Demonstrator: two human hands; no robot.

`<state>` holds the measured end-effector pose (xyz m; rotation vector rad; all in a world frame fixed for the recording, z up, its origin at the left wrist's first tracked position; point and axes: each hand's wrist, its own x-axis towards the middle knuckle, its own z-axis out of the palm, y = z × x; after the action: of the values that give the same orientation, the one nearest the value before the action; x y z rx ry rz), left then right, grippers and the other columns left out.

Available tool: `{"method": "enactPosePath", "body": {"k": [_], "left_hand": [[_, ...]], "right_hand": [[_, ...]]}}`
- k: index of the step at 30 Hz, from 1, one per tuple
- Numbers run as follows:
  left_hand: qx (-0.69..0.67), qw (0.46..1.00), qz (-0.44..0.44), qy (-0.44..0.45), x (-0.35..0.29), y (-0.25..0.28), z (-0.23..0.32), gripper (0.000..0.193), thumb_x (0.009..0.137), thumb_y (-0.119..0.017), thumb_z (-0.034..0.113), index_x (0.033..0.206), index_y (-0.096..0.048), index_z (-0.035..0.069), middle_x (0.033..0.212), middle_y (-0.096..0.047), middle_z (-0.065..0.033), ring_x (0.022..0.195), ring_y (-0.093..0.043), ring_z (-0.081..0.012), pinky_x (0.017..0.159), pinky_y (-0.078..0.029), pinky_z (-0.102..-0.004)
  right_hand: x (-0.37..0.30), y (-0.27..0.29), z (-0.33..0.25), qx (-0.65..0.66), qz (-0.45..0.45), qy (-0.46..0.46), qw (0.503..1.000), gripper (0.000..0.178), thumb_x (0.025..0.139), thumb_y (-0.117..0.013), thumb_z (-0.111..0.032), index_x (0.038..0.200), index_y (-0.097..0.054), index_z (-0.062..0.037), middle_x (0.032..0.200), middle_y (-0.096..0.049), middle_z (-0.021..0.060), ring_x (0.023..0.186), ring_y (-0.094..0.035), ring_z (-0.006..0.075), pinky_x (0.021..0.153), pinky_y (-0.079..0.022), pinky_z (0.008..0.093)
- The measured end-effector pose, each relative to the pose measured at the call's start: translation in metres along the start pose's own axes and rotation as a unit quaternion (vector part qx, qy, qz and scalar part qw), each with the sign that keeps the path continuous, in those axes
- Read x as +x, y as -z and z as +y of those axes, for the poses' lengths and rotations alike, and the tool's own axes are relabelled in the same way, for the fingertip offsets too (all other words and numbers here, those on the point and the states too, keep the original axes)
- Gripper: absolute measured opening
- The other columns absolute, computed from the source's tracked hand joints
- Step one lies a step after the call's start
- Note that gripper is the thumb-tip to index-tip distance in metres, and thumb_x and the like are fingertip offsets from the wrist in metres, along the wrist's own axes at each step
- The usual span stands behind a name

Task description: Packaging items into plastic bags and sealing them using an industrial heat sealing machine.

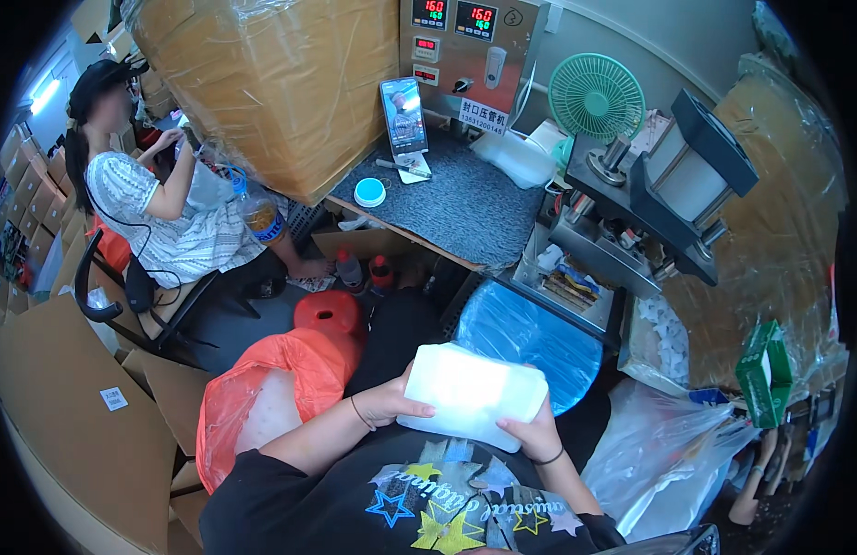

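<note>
Both my hands hold a white, slightly translucent rectangular bundle (470, 388) in front of my chest. Its exact kind cannot be made out, as the upper face is washed out by glare. My left hand (396, 403) grips the left end, thumb on top. Around the right end, my right hand (537, 432) is closed with its thumb pressed to the lower edge. The fingers beneath are hidden. Just beyond the bundle lies a blue plastic-covered surface (526, 338), and left of my left arm stands an orange-red plastic bag (304, 365) with pale contents.
A metal press machine (669, 180) stands at the right, beside a green fan (597, 95). The dark worktop (447, 211) carries a phone (404, 116) and a round blue-lidded tub (369, 192). A seated co-worker (160, 194) is at the left. Large cartons (86, 421) flank me.
</note>
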<state>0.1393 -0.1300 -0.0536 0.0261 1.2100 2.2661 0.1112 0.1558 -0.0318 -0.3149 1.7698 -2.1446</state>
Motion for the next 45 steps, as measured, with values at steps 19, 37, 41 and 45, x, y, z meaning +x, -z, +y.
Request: {"method": "enactPosePath", "body": {"k": [19, 37, 41, 45], "left_hand": [[0.089, 0.985, -0.077, -0.129, 0.019, -0.023, 0.003, 0.093, 0.065, -0.087, 0.015, 0.143, -0.036, 0.007, 0.132, -0.052, -0.0066, 0.126, -0.048, -0.0184, 0.107, -0.039, -0.0366], [0.024, 0.988, -0.044, -0.146, 0.028, -0.018, 0.022, 0.082, 0.065, -0.084, 0.015, 0.136, -0.046, 0.008, 0.124, -0.060, -0.0067, 0.119, -0.056, -0.0185, 0.103, -0.042, -0.0355], [-0.029, 0.994, -0.030, -0.104, 0.018, -0.004, 0.030, 0.081, 0.064, -0.084, 0.014, 0.136, -0.049, 0.007, 0.127, -0.061, -0.0091, 0.121, -0.056, -0.0214, 0.105, -0.042, -0.0376], [0.023, 0.988, 0.048, -0.144, 0.027, -0.009, 0.028, 0.086, 0.067, -0.084, 0.012, 0.141, -0.040, 0.008, 0.129, -0.056, -0.0085, 0.123, -0.053, -0.0212, 0.106, -0.041, -0.0388]], "right_hand": [[0.007, 0.051, 0.036, 0.336, -0.190, -0.153, 0.910, 0.095, 0.087, -0.035, -0.080, 0.126, -0.053, 0.0048, 0.114, -0.067, 0.0202, 0.101, -0.067, 0.0327, 0.087, -0.053, 0.0424], [0.013, 0.066, -0.030, 0.389, -0.094, -0.028, 0.916, 0.022, 0.105, -0.046, -0.030, 0.092, -0.044, -0.0128, 0.062, -0.033, -0.0036, 0.052, -0.028, 0.0074, 0.047, -0.024, 0.0240], [0.006, 0.096, -0.059, 0.398, 0.029, 0.104, 0.911, 0.018, 0.107, -0.043, -0.028, 0.098, -0.047, -0.0118, 0.067, -0.037, -0.0020, 0.054, -0.034, 0.0070, 0.048, -0.030, 0.0222], [0.001, 0.021, -0.061, 0.099, 0.018, 0.056, 0.993, 0.019, 0.105, -0.047, -0.026, 0.100, -0.048, -0.0078, 0.097, -0.065, 0.0141, 0.085, -0.063, 0.0217, 0.077, -0.052, 0.0355]]}}
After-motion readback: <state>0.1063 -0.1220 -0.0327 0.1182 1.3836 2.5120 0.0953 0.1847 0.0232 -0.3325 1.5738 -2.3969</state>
